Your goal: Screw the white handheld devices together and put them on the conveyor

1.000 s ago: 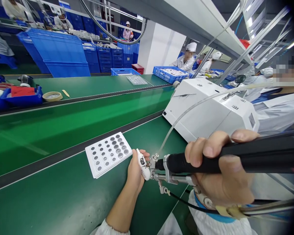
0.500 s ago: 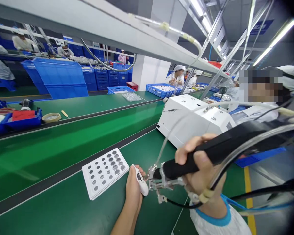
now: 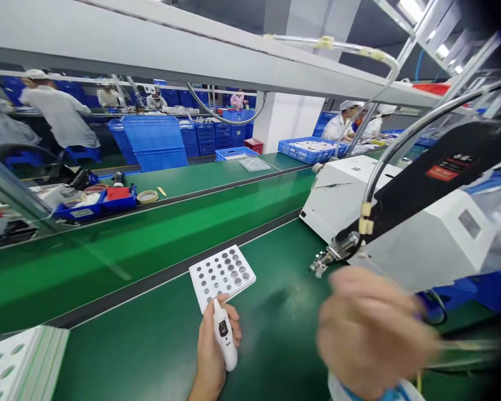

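left hand: the left hand sits at about 6 o'clock on the near green bench, fingers wrapped around a small white plastic handheld device with a dark window; the grip is snug around its lower body.
device axis: the white device's long axis runs from 6 toward 12 o'clock, its narrow tip just reaching the near edge of the tray.
tray: a white rectangular plastic tray with rows of round silvery cells lies flat on the bench, at 12 o'clock from the left hand, just beyond the device's tip.
right hand: the right hand is a blur at 4 o'clock, raised off the bench; whether its fingers are closed or spread, i cannot tell, and it holds nothing that i can make out.
tool: a black-handled powered tool with a metal nose and clear hose hangs at 2 o'clock, nose pointing down-left toward 8 o'clock, apart from both hands.
nearer hand: the right hand is the nearer to the tool's nose; the device lies well to the left, at 8 o'clock from that nose.
around: a white boxy machine behind the tool; a stack of white trays at 8 o'clock.
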`<control>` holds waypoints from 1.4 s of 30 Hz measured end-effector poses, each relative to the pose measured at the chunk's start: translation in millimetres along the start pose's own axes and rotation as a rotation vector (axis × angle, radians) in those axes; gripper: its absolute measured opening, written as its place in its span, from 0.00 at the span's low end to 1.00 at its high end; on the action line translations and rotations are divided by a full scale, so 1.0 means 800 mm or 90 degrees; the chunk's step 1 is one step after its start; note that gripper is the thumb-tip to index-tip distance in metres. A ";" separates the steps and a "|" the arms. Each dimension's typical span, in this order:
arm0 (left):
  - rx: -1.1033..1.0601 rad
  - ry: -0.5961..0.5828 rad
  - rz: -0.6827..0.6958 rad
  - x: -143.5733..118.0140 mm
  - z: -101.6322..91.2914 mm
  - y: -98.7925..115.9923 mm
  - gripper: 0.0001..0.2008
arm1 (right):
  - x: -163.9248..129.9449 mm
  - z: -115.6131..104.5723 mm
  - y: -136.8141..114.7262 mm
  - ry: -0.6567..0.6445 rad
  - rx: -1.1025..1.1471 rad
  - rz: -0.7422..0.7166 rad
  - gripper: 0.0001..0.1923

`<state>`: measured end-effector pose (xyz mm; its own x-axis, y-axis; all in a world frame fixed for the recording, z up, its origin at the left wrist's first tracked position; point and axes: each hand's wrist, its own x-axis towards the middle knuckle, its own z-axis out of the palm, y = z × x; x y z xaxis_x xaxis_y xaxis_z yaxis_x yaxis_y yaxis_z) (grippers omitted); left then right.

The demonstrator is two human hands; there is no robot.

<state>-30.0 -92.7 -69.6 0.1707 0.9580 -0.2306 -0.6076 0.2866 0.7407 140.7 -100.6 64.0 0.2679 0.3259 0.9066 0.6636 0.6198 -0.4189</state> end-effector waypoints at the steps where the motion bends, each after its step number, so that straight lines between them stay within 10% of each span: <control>1: -0.012 0.012 -0.002 0.000 -0.001 0.004 0.27 | -0.018 0.019 0.007 -0.075 0.006 -0.011 0.09; 4: -0.039 0.040 -0.017 0.002 0.003 0.009 0.29 | -0.061 0.081 0.045 -0.499 -0.194 0.156 0.07; 7: -0.048 0.061 -0.035 0.004 0.007 0.007 0.32 | -0.082 0.127 0.084 -0.588 -0.276 0.219 0.07; 27: -0.067 0.068 -0.059 0.003 0.009 0.011 0.32 | -0.100 0.152 0.097 -0.624 -0.342 0.243 0.08; 35: -0.027 0.139 0.081 0.019 -0.048 0.052 0.30 | -0.104 0.165 0.099 -0.540 -0.345 0.249 0.04; 42: -0.065 0.234 0.034 0.028 -0.060 0.079 0.28 | -0.112 0.158 0.072 -0.498 -0.229 0.147 0.06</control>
<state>-102.0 -53.3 -58.4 -0.1423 0.8972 -0.4180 -0.6858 0.2151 0.6953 66.7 -3.8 -48.1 -0.0448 0.8906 0.4525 0.8665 0.2600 -0.4260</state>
